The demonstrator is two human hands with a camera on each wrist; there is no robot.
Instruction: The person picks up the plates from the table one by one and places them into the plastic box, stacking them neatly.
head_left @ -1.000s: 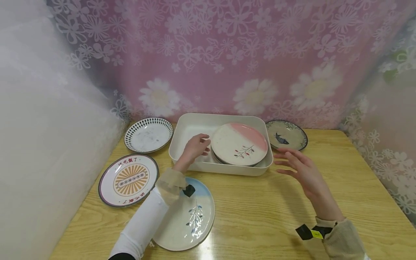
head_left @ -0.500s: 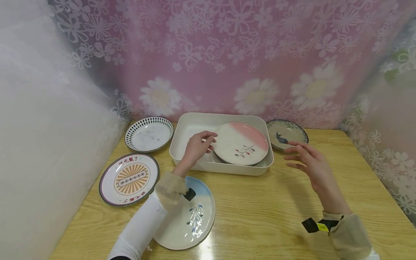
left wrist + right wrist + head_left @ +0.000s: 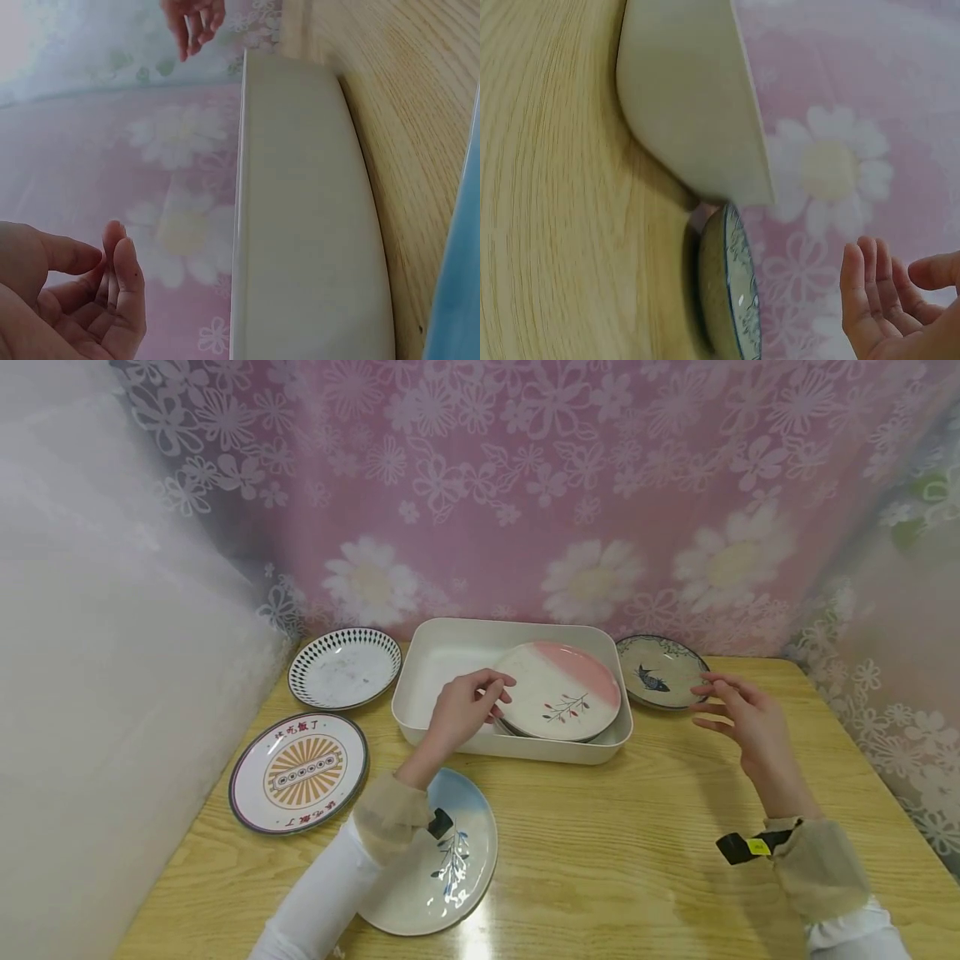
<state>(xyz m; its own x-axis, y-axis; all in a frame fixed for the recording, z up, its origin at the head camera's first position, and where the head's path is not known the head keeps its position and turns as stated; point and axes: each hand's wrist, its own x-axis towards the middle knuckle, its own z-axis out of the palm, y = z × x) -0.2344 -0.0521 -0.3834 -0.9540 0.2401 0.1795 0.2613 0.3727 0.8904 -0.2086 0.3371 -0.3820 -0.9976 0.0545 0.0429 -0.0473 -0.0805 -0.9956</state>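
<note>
Head view. The left hand (image 3: 459, 710) reaches over the near wall of the white tub (image 3: 442, 652); its fingertips (image 3: 501, 681) meet the left rim of the pink-and-white plate (image 3: 558, 689), though whether they pinch it cannot be told. That plate tops a small stack filling the tub's right half; the left half shows bare floor. The right hand (image 3: 738, 714) hovers with fingers spread and relaxed, holding nothing, just beside the right rim of the fish plate (image 3: 660, 670), which lies flat on the counter (image 3: 637, 852) right of the tub. Each hand thus has its own nearer plate. Three more plates lie on the counter: a diamond-rimmed plate (image 3: 343, 668), a sunburst plate (image 3: 298, 773) and a blue-sprig plate (image 3: 450, 860) under the left forearm.

Left wrist view. The fingers (image 3: 124, 289) are loosely curved with nothing visible between them; the tub wall (image 3: 307, 225) lies alongside.

Right wrist view. The fingers (image 3: 870, 300) are open, apart from the fish plate's rim (image 3: 735, 300), which sits close against the tub's corner (image 3: 690, 112).
</note>
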